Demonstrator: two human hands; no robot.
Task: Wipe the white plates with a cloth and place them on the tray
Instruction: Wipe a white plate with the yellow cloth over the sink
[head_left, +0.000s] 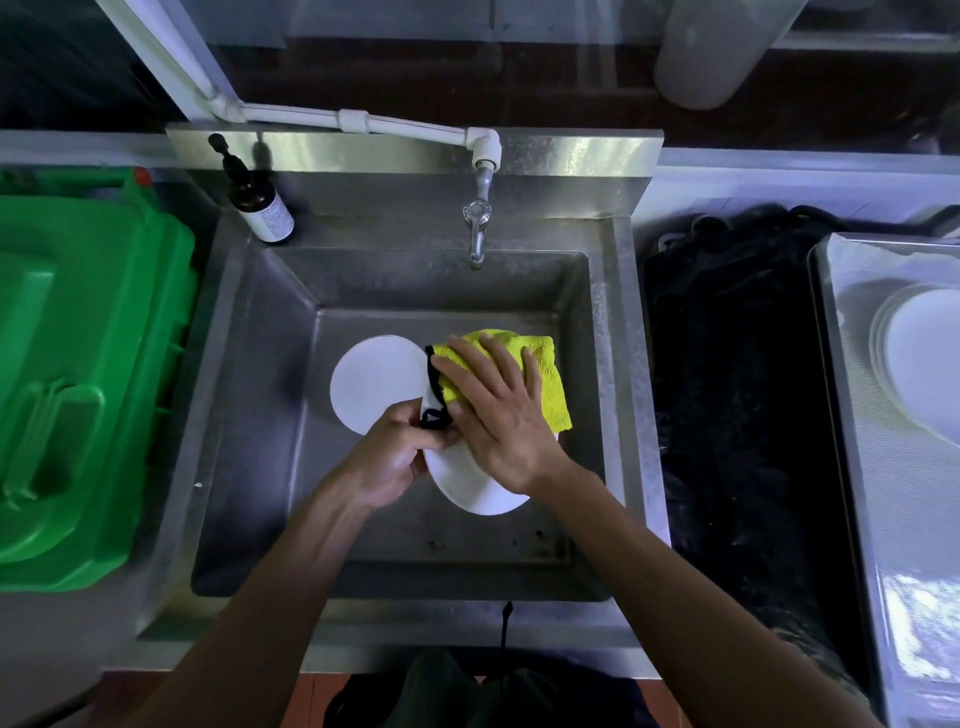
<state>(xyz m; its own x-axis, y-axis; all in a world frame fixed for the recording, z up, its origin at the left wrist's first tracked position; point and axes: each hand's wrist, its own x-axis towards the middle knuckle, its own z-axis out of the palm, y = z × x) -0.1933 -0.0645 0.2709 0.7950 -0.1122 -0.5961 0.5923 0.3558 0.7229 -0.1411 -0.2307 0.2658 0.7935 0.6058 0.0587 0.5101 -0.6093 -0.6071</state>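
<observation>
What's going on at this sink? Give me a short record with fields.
place: steel sink
left hand: grips the held plate at its edge
right hand: presses the yellow cloth flat on that plate
waiting: second plate on the sink floor
done: plates stacked on the tray, far right
nearby: tap, brown bottle, green bin

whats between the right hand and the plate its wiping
In the head view, the yellow cloth lies between the right hand and the held plate.
</observation>
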